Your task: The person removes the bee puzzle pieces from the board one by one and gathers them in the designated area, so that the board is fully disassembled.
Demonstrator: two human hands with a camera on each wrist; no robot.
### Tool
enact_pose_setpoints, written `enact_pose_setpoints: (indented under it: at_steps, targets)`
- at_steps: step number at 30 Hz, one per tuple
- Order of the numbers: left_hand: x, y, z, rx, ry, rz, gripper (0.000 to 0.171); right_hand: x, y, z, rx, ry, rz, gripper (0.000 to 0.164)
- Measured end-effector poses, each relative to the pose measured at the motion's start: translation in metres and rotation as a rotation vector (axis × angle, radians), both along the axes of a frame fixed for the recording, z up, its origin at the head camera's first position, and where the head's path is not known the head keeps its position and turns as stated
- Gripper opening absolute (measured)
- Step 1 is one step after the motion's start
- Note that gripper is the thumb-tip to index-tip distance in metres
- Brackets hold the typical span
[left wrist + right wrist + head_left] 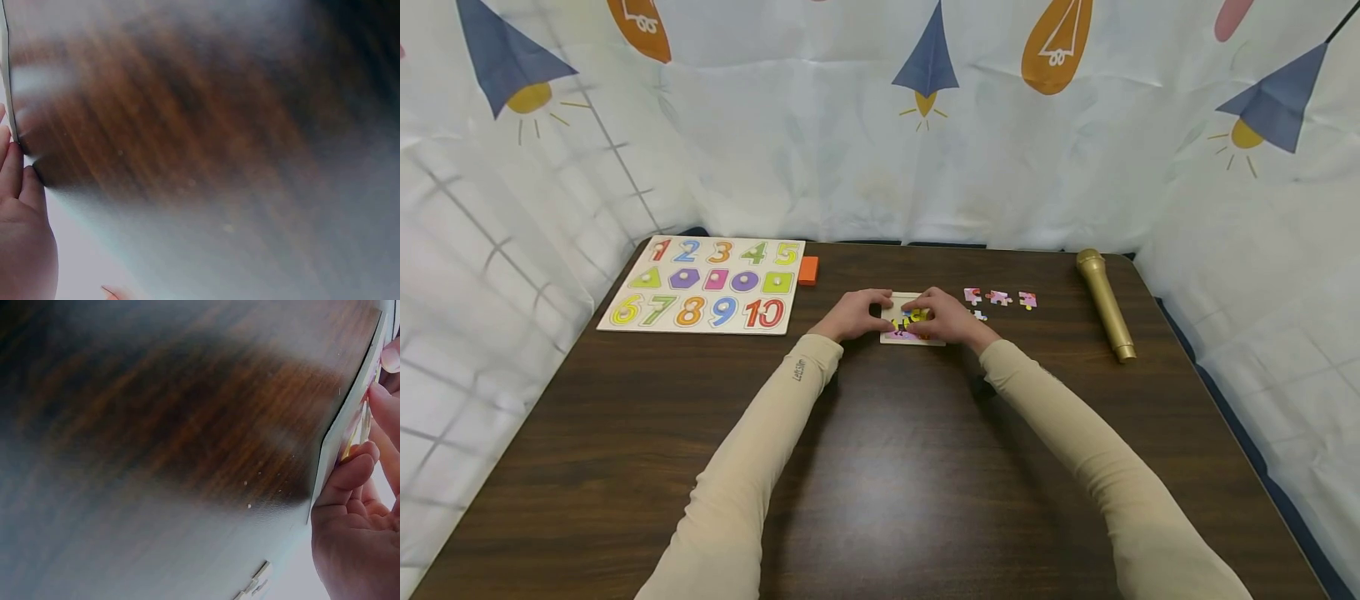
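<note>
A small jigsaw puzzle board [912, 340] with a pale border and a yellow and pink picture lies on the table between both hands. My left hand [856, 315] holds its left side, fingers at the far corner and thumb on the near part. From the right, my right hand [951, 318] reaches over the board, its curled thumb and index finger about a yellow puzzle piece [917, 316]; the fingers partly cover the picture. In the right wrist view, the board [320, 469] appears edge-on beside the right hand [356, 531]. The left wrist view shows the left hand [25, 231] at the board's edge.
Several loose pink puzzle pieces [998, 297] lie right of the board. A gold microphone [1105, 306] rests farther right. At the left are a number and shape board [700, 284] and an orange block [808, 270]. A patterned curtain [850, 167] borders the dark table [880, 467].
</note>
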State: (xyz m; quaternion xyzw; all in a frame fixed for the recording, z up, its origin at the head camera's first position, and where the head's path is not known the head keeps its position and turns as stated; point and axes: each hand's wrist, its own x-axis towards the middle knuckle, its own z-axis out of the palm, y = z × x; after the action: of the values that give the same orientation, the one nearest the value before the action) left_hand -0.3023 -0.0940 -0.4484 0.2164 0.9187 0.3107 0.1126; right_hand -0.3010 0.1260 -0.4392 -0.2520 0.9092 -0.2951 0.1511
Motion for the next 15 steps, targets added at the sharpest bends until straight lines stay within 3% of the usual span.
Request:
enact_pose_setpoints:
  at_steps: [8,15]
  targets:
    - [0.0008,0.0002,0.0007,0.012,0.0,0.004,0.048,0.0019,0.0002,-0.0003,-0.012,0.023,0.034,0.033]
    - [0.0002,-0.0002,0.0008,0.011,-0.004,0.002,0.048,0.0005,0.001,-0.0022,-0.025,0.025,0.015,0.025]
